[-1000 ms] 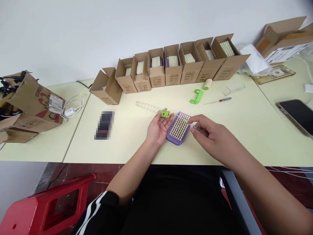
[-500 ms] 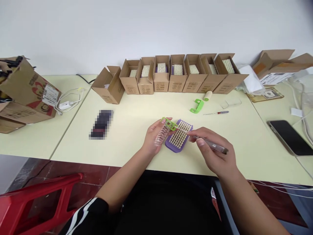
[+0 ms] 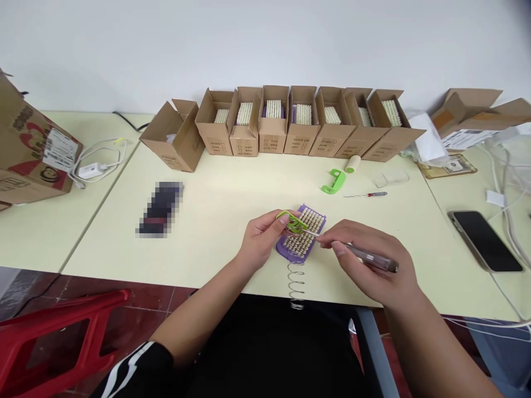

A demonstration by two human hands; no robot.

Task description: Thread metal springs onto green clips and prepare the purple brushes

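Pinched in my left hand (image 3: 262,237) is a small green plastic bracket (image 3: 292,221) with round openings. From it a wire spring (image 3: 296,284) hangs stretched down past the table's front edge. My right hand (image 3: 369,257) is closed around the handle of a screwdriver (image 3: 367,256), whose shaft points left and whose tip meets the bracket's right end. Whether the tip sits on a screw is too small to tell. Below both hands lies a purple tray (image 3: 286,254) with rows of small cream pegs (image 3: 309,221), partly covered by the bracket and spring.
A row of open cardboard boxes (image 3: 274,138) stands along the wall. Behind my right hand lie a green bracket (image 3: 337,182), a cream roller (image 3: 352,163) and a small screwdriver (image 3: 367,194). A phone (image 3: 485,240) lies right; a pixelated dark item (image 3: 161,207) lies left.
The spring, bunched against my left hand before, now dangles stretched out below the bracket. My left thumb has shifted onto the bracket, and the view has moved slightly.
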